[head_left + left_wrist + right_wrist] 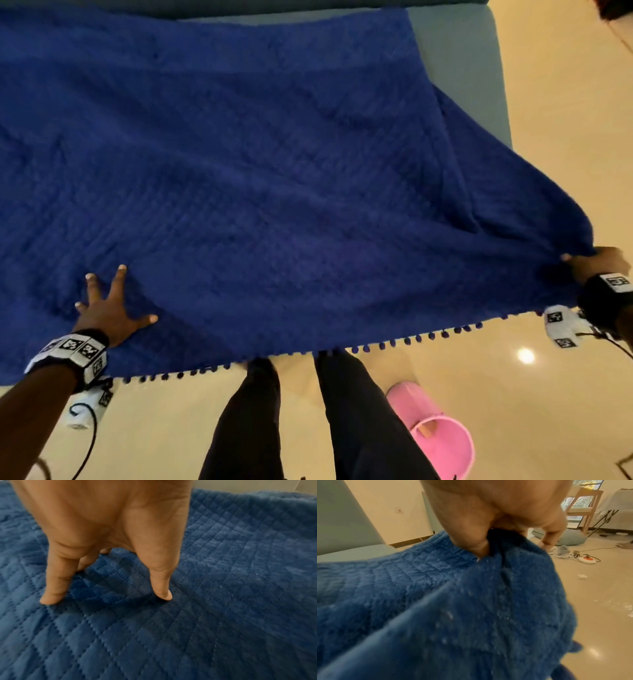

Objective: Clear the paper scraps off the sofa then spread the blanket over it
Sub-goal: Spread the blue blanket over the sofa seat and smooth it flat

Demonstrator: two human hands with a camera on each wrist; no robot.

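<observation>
The blue quilted blanket (pixel 257 171) lies spread over the grey sofa (pixel 459 68), its pom-pom edge hanging over the front. The left hand (pixel 109 308) presses flat on it, fingers splayed. The right hand (pixel 597 262) pinches the blanket's corner, lifted off the sofa's end. A pink bin (pixel 442 442) stands on the floor below that edge.

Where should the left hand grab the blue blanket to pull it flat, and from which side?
Probably the pom-pom fringed near edge of the blue blanket, approached from the person's side, below the left hand. That hand only presses flat with spread fingers, while the right hand already grips the right corner. The near edge hangs free off the sofa, so fingers could curl under it.
</observation>
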